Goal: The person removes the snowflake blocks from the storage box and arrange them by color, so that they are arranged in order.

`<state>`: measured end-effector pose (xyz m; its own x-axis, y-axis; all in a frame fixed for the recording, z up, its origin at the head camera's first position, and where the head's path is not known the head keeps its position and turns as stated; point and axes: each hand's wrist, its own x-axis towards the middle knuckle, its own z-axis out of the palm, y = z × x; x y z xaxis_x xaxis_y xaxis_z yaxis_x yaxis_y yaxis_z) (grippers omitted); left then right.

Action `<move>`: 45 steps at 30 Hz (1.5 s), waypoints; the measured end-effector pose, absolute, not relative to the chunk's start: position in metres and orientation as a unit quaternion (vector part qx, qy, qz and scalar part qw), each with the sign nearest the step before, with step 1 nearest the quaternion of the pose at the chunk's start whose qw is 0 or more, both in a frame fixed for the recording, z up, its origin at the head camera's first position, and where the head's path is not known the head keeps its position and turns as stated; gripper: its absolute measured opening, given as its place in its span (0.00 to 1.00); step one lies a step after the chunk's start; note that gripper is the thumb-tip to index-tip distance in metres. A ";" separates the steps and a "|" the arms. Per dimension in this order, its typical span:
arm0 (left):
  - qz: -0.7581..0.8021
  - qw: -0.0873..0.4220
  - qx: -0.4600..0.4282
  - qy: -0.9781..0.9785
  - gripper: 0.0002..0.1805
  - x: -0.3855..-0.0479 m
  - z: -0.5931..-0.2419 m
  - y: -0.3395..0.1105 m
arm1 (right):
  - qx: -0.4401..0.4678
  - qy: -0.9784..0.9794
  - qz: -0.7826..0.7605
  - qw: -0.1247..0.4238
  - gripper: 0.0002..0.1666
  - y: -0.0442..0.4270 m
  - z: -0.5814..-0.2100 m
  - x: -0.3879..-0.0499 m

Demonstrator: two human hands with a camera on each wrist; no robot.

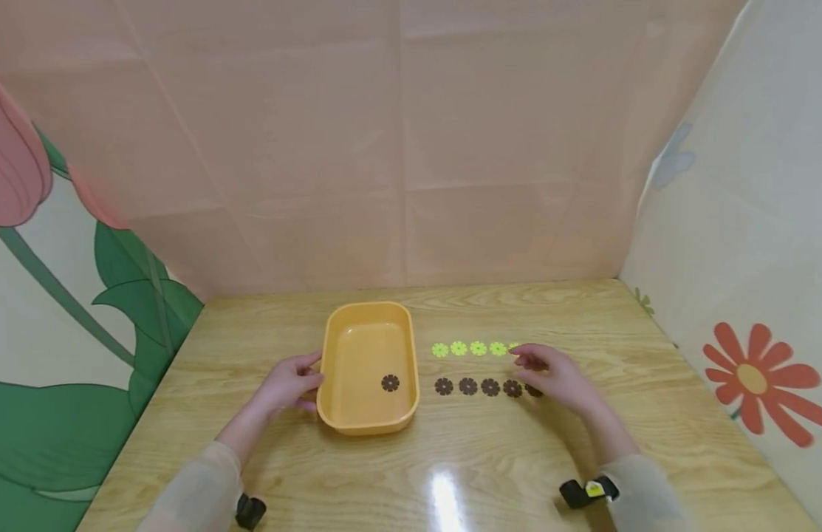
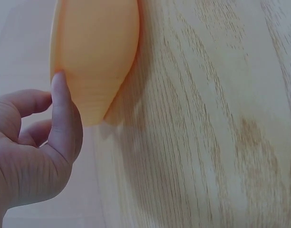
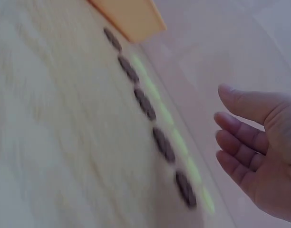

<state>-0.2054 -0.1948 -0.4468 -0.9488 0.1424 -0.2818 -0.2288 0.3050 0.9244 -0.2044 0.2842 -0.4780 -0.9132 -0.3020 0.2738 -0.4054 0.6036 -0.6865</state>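
Observation:
A yellow-orange plastic tray (image 1: 367, 425) stands on the table, with one dark brown flower-shaped piece (image 1: 390, 383) inside it near the right wall. My left hand (image 1: 292, 383) is at the tray's left side, its fingertips touching the outer wall near the rim; the left wrist view shows the tray wall (image 2: 95, 52) against those fingers. My right hand (image 1: 552, 375) hovers over the right end of two rows of pieces, fingers loosely bent and holding nothing. Bright green flower pieces (image 1: 478, 348) form the back row, brown flower pieces (image 1: 490, 387) the front one. The hand partly hides the rightmost pieces.
The wooden table (image 1: 357, 488) meets a pink backdrop (image 1: 404, 185) at its back edge. A flower-printed panel (image 1: 776, 295) rises on the right, another with a tulip and green leaves (image 1: 45, 428) on the left.

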 end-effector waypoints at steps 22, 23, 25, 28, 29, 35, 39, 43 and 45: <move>0.587 0.148 -0.029 0.796 0.32 -0.206 -0.447 -0.195 | 0.424 -0.857 0.290 -0.040 0.25 0.121 -0.436 -0.258; 0.586 0.149 -0.027 0.796 0.32 -0.206 -0.447 -0.195 | 0.439 -0.856 0.270 -0.039 0.25 0.115 -0.436 -0.262; 0.585 0.148 -0.026 0.797 0.32 -0.206 -0.447 -0.195 | 0.459 -0.855 0.238 -0.043 0.25 0.106 -0.436 -0.268; 0.585 0.146 -0.026 0.798 0.32 -0.205 -0.447 -0.195 | 0.479 -0.850 0.211 -0.060 0.24 0.093 -0.436 -0.275; 0.585 0.146 -0.025 0.797 0.32 -0.205 -0.447 -0.195 | 0.481 -0.849 0.205 -0.069 0.24 0.090 -0.436 -0.277; 0.589 0.147 -0.025 0.795 0.32 -0.206 -0.448 -0.194 | 0.473 -0.863 0.144 -0.102 0.25 0.075 -0.441 -0.284; 0.589 0.151 -0.024 0.793 0.32 -0.205 -0.448 -0.193 | 0.464 -0.874 0.107 -0.101 0.27 0.067 -0.443 -0.286; 0.588 0.151 -0.025 0.794 0.32 -0.205 -0.448 -0.193 | 0.460 -0.877 0.088 -0.103 0.27 0.063 -0.445 -0.288; 0.589 0.150 -0.024 0.794 0.32 -0.206 -0.448 -0.193 | 0.458 -0.880 0.077 -0.104 0.27 0.061 -0.447 -0.290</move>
<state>-0.2055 -0.1933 -0.4479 -0.9537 0.1380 -0.2672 -0.2157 0.3053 0.9275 -0.2898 0.0608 -0.4465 -0.5589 -0.8216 -0.1122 -0.7899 0.5687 -0.2295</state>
